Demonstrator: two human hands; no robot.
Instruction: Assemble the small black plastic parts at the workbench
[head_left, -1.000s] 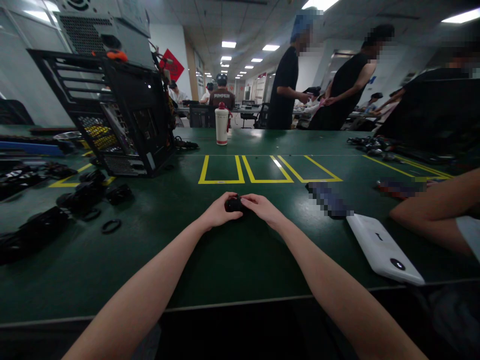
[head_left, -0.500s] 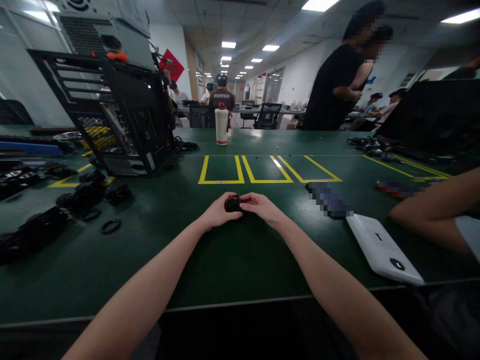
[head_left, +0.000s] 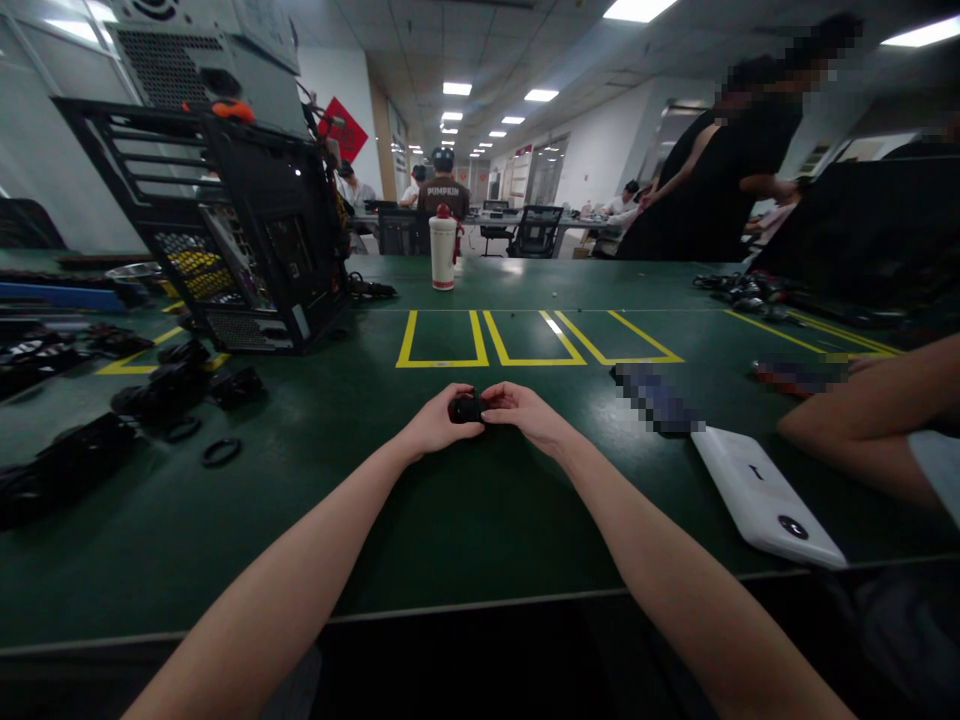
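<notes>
— Starting at the far left, what lies on the table?

— Dark parts are piled along the left edge, with a loose black ring just inboard of them. Behind stands an open black computer case, tilted back, its open side facing the middle.

— And the hands?

— Both meet at the centre of the green table. The left hand has its fingers curled around a small black part, thumb on top. The right hand pinches the same part from the other side with its fingertips. So both hands are closed on it.

— Which way does the part lie?

— Its long axis seems to run left to right, from one hand to the other, low over the table. It is mostly covered by fingers, so I cannot tell which end is which.

— Room to move?

— Bare green surface lies between the hands and the near edge. Just beyond them, three yellow boxes are marked on the table, and farther back stands a white bottle. To the right lie a white device near the front edge and another person's forearm.
</notes>
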